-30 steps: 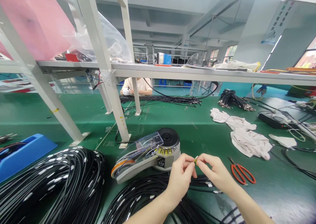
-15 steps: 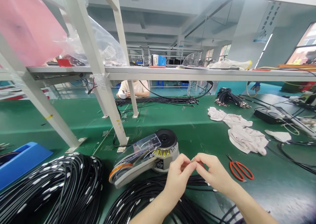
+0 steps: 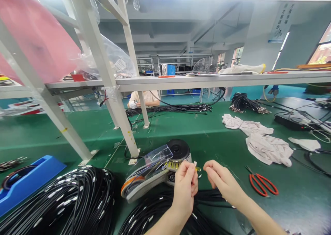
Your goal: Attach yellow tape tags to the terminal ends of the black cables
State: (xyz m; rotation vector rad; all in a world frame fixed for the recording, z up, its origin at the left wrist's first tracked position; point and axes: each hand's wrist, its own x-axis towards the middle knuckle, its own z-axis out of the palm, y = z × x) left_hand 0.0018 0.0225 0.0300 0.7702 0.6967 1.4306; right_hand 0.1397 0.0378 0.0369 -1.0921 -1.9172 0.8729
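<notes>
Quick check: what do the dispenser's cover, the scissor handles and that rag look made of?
Dispenser cover: probably clear glossy plastic, since the inside shows through it. Scissor handles: smooth red-orange plastic or coating; the blades look like dark metal. Rag: soft off-white cloth, matt, lying crumpled in folds.
</notes>
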